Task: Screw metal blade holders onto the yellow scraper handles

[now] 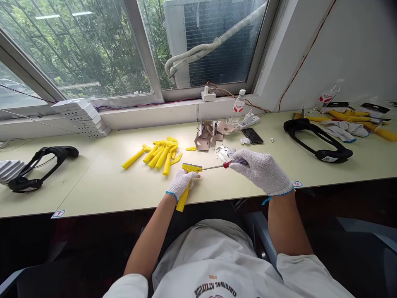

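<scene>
My left hand (180,182), in a white knit glove with blue trim, is closed around a yellow scraper (183,199), its head pointing away from me. A thin metal strip shows along the head's far edge. My right hand (259,169), gloved alike, grips a screwdriver (227,164) with a red collar and a partly hidden handle. Its shaft runs level to the left, and the tip meets the right end of the scraper head. Beyond my left hand lies a pile of yellow scrapers (161,155). Small screws (221,150) and flat metal blades (228,153) are scattered past the screwdriver.
Opened brown packaging (204,138) stands at the back, near a water bottle (238,108), a phone (252,135) and a white earbud case (245,141). Black headsets (322,142) lie on both sides. More yellow tools (350,116) and gloves (344,129) are far right.
</scene>
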Motion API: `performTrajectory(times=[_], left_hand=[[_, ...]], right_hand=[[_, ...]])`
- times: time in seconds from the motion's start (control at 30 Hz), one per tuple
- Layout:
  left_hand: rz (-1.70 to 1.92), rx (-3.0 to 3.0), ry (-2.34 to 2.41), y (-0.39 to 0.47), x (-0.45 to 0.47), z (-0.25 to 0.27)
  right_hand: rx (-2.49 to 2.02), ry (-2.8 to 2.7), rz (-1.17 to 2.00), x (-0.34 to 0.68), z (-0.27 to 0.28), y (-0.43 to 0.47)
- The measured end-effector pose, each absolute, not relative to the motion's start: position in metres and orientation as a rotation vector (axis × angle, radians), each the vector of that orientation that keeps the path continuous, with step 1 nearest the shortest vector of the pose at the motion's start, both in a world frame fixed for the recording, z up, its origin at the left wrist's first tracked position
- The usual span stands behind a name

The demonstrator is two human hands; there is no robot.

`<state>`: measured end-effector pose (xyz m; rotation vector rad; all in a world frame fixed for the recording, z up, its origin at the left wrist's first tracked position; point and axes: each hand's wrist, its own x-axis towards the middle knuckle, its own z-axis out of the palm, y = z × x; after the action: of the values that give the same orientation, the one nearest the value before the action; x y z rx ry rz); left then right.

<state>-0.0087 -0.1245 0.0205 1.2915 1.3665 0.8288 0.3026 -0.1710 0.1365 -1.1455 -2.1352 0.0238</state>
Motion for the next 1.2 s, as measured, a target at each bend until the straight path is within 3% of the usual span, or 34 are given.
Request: performTrajectory(times=[0.37, 0.67, 0.83, 1.2], left_hand=[[0.81, 1.261, 1.369, -0.124, -0.009, 0.022], [0.831, 1.287, 1.345, -0.122, -0.011, 0.014], [0.838, 1.291, 1.325, -0.122, -0.012, 0.015], [0.838, 1.266, 1.332, -0.123, -0.01, 0.018]], right_hand=[[-0.927, -2.179, 0.077, 0.299, 0.138, -0.172], [-1.124, -2.127, 0.049, 0.302, 0.135, -0.171], [-0.97, -2.162, 0.163, 0.296, 0.145, -0.176], [-1.132, -2.128, 0.019, 0.299, 0.137, -0.171]])
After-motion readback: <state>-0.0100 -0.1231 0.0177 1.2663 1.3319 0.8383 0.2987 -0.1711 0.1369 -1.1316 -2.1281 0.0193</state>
